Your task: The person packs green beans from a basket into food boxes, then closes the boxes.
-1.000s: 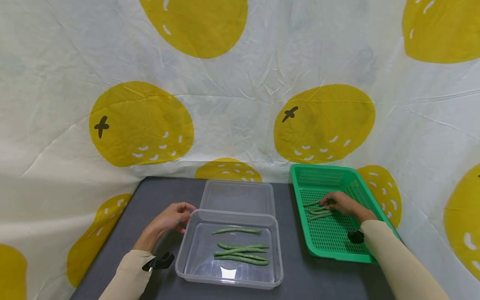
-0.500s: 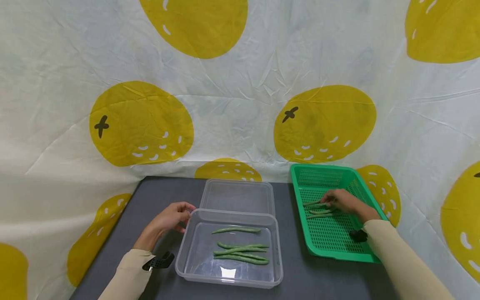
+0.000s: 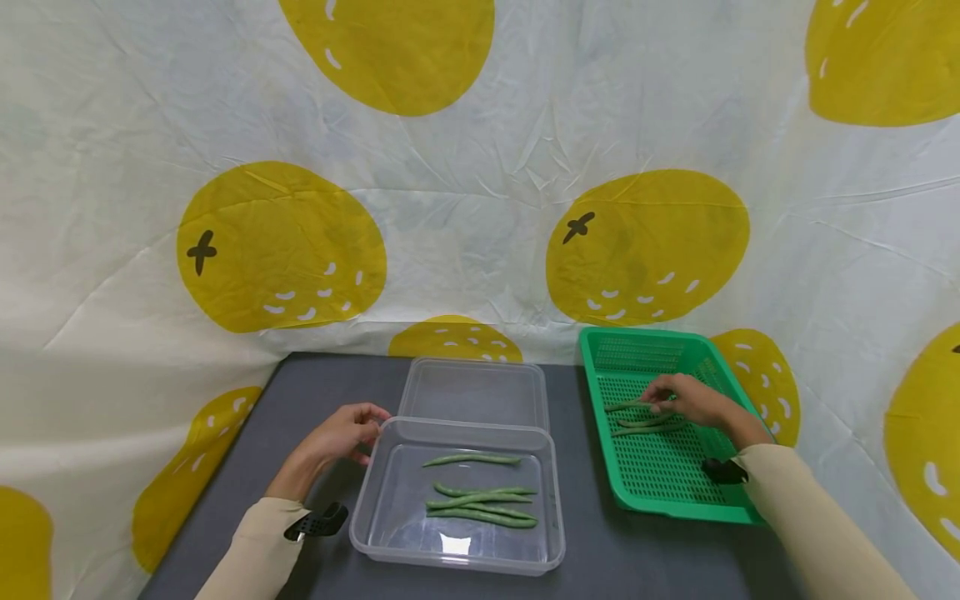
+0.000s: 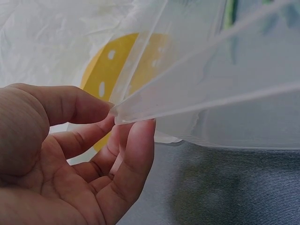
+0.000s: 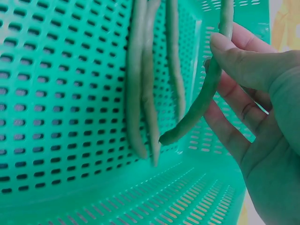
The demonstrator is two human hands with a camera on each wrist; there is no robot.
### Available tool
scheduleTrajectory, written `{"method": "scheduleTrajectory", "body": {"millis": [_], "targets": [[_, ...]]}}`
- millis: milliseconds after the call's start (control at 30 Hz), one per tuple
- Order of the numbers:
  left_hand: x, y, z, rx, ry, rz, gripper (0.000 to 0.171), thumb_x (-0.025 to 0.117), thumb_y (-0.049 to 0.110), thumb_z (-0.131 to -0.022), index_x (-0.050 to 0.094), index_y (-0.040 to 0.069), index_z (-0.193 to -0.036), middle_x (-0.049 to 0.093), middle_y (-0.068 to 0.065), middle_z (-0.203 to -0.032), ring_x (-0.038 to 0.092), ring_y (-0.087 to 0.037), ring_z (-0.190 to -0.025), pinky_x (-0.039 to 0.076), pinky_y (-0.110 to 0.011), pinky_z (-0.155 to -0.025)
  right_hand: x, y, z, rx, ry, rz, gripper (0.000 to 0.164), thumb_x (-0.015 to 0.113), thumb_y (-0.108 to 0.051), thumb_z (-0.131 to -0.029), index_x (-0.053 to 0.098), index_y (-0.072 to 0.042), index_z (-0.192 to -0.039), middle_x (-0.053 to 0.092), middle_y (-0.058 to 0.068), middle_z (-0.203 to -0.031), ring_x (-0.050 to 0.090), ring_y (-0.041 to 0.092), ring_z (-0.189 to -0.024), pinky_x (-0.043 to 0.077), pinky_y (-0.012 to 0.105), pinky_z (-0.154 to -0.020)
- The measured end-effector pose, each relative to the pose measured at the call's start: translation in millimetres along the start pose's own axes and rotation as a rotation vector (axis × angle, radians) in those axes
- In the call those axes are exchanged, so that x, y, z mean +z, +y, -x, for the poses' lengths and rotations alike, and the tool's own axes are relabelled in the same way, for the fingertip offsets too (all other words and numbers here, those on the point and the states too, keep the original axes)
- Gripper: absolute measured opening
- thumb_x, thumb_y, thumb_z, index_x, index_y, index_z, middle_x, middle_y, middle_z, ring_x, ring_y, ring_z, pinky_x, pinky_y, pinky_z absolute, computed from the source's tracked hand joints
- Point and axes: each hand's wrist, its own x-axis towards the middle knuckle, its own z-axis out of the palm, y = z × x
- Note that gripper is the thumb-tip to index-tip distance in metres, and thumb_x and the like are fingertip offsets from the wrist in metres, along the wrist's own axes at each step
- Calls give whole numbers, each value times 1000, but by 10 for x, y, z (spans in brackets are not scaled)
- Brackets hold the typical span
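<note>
My left hand (image 3: 341, 435) pinches the rim of a clear plastic container (image 3: 457, 563) at its far left corner; in the left wrist view, thumb and fingertips meet at that corner. Several green beans (image 3: 482, 503) lie inside, one apart from the crossed group. Over a green perforated basket (image 3: 624, 492), my right hand (image 3: 697, 402) holds a single green bean (image 5: 200, 102) between thumb and fingers, as the right wrist view shows. Below and beside it, other green beans (image 5: 136, 84) lie on the basket floor; the fingers partly hide them in the head view.
A clear flat lid (image 3: 476, 390) lies behind the container on the dark table (image 3: 585, 542). A white cloth with yellow fruit prints (image 3: 480, 250) hangs behind and at the sides. The basket stands at the table's right edge.
My right hand has risen slightly and shifted a little right, with a bean now lifted in its fingers. The left hand and the container have stayed put.
</note>
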Motion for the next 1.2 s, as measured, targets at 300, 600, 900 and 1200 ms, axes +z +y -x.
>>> {"method": "scheduleTrajectory", "body": {"millis": [300, 600, 900, 1200], "targets": [[15, 11, 20, 11, 11, -1, 36, 53, 7, -98, 56, -7, -132, 63, -23, -106, 66, -28, -85, 59, -38, -60, -30, -123, 23, -30, 34, -48, 20, 63, -10, -100, 67, -3, -118, 68, 16, -109, 66, 29, -97, 57, 35, -79], [-1, 3, 11, 16, 3, 1, 36, 53, 6, -98, 56, -7, -132, 64, -24, -107, 67, -28, -87, 59, -39, -61, -66, -249, 19, -36, 40, -90, 17, 64, -9, -99, 67, -11, -115, 68, 4, -104, 66, 33, -97, 57, 34, -81], [-2, 5, 14, 19, -1, -8, 36, 52, 6, -99, 55, -8, -132, 64, -24, -106, 67, -31, -88, 59, -40, -62, -89, -451, 40, -83, 60, -124, 17, 63, -8, -100, 67, -8, -116, 68, 16, -107, 67, 15, -93, 57, 30, -79], [-4, -3, 11, 18, -12, -6, 37, 51, 7, -98, 55, -9, -132, 64, -25, -108, 67, -30, -88, 60, -39, -63, -77, -667, 32, -132, 92, -100, 18, 68, -12, -97, 69, -13, -115, 69, 6, -104, 64, 17, -92, 55, 27, -78]]}}
